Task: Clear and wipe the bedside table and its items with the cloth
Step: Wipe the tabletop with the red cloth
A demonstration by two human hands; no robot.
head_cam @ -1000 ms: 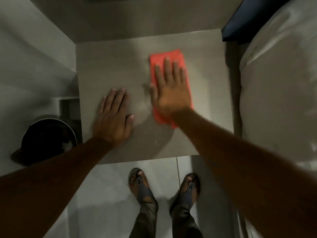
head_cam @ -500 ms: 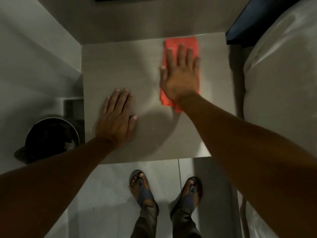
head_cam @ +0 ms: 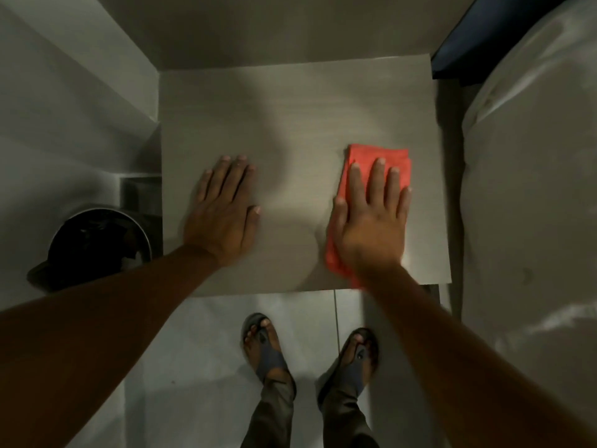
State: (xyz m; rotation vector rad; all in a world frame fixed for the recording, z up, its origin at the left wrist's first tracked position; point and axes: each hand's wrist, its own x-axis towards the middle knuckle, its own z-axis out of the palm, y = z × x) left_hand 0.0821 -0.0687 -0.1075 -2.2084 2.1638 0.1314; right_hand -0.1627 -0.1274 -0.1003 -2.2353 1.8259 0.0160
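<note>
The grey bedside table (head_cam: 290,124) fills the middle of the view, and nothing but my hands and the cloth rests on its top. A folded red-orange cloth (head_cam: 368,154) lies on the table's right front part, its near end reaching the front edge. My right hand (head_cam: 371,221) presses flat on the cloth with fingers spread, covering most of it. My left hand (head_cam: 223,211) rests palm down on the bare top at the left front, holding nothing.
A round dark bin (head_cam: 97,244) with a black liner stands on the floor left of the table. A bed with pale bedding (head_cam: 529,189) runs along the right side. My sandalled feet (head_cam: 265,347) stand on the tiled floor just before the table.
My right hand slid the cloth from the table's back edge towards the front right. The left hand stayed where it was.
</note>
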